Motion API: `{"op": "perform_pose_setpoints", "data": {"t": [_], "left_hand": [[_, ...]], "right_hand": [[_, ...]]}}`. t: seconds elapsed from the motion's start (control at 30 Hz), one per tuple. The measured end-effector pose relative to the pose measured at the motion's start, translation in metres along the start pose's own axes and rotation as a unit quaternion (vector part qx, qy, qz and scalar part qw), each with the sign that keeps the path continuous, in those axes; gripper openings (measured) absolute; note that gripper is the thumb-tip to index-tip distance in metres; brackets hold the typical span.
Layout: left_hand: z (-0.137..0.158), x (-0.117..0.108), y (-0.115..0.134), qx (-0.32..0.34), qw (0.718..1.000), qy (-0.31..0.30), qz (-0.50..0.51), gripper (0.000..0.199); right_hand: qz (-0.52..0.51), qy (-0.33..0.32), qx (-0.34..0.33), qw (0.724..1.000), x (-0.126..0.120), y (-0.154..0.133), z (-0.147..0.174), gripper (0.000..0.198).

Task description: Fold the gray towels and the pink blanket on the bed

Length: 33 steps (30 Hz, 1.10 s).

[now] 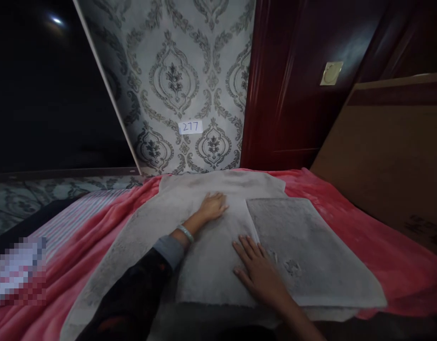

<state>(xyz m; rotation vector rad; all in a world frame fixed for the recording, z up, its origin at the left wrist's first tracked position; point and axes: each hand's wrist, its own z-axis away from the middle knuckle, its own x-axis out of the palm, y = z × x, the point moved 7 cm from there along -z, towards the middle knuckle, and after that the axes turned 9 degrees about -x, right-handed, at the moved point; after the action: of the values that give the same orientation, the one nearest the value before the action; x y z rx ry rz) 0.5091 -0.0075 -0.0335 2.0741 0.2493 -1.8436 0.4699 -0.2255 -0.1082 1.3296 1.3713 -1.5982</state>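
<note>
A large light grey cloth (211, 265) with a short plush surface lies spread out, and a folded-over darker grey panel (289, 232) covers its right part. My left hand (213, 206) rests on the middle of the cloth, fingers stretched out and a little blurred, with a bracelet at the wrist. Nearer to me, my right hand (261, 274) lies flat with spread fingers across the left edge of the folded panel. Nothing is held in either hand. A small embroidered-looking mark (292, 268) shows on the panel beside my right hand.
Under the cloth is a pink-red blanket (353, 237), with a striped fabric (93, 208) at the left. Behind stand a dark screen (55, 94), a patterned wall with a "277" paper label (190, 127), a dark red wooden panel (285, 85) and a large cardboard box (392, 156) on the right.
</note>
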Motion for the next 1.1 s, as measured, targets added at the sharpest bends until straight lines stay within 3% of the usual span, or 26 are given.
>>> {"op": "perform_pose_setpoints", "data": {"t": [0.07, 0.17, 0.33, 0.47, 0.6, 0.73, 0.9, 1.1], "left_hand": [[0.019, -0.006, -0.021, -0.032, 0.999, 0.001, -0.011, 0.057], [0.041, 0.003, -0.041, -0.066, 0.997, -0.020, -0.030, 0.063], [0.050, 0.024, -0.044, -0.082, 0.995, 0.003, -0.050, 0.060], [0.048, 0.028, -0.044, -0.083, 0.996, 0.014, -0.043, 0.060], [0.047, 0.027, -0.046, -0.079, 0.996, 0.029, -0.027, 0.057], [0.048, 0.026, -0.056, -0.103, 0.991, 0.078, 0.022, 0.056], [0.049, 0.021, -0.089, -0.195, 0.954, 0.172, 0.150, 0.062], [0.049, 0.025, -0.129, -0.297, 0.855, 0.159, 0.394, 0.069]], "right_hand": [[-0.001, -0.012, 0.000, 1.000, -0.004, -0.002, -0.002, 0.066], [0.014, -0.032, -0.014, 0.999, -0.023, -0.011, -0.021, 0.060], [0.051, 0.049, -0.036, 0.997, -0.064, -0.018, -0.100, 0.056], [0.079, 0.069, 0.033, 0.994, -0.049, 0.018, -0.143, 0.060], [0.096, 0.075, 0.043, 0.992, -0.026, 0.042, -0.148, 0.062], [0.101, 0.078, 0.041, 0.991, -0.024, 0.044, -0.147, 0.063], [0.093, 0.075, 0.046, 0.992, -0.028, 0.041, -0.147, 0.063], [0.067, 0.073, 0.045, 0.994, -0.029, 0.039, -0.146, 0.064]]}}
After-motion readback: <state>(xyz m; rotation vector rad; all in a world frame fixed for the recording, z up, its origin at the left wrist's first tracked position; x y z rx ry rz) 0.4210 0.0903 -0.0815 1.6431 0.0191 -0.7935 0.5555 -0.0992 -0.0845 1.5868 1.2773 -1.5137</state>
